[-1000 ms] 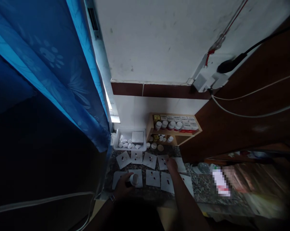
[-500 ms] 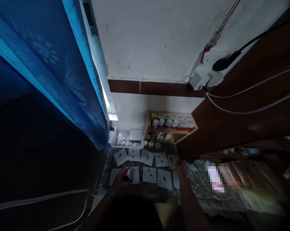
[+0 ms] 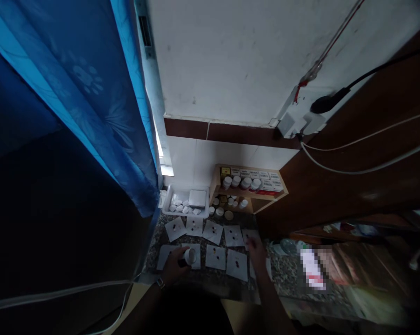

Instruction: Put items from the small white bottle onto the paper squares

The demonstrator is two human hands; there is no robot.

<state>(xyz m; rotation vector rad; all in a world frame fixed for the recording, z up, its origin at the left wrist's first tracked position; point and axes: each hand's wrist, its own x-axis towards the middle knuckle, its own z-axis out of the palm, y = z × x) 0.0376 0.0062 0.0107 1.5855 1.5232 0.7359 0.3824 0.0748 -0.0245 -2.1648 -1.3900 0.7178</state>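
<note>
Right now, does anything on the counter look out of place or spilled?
Mildly: the back row's leftmost paper sits askew, while its neighbour lies nearly square. The third paper is turned too. I see no spill, but it is dim and the left hand and right hand hide some spots.

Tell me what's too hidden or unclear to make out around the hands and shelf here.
In the head view:
Part of the bottle's side: covered by the left hand.
What the right hand grips, if anything: too blurred and dark.
One paper square: partly covered by the right arm.
Print on the boxes on the shelf: too small to read.
</note>
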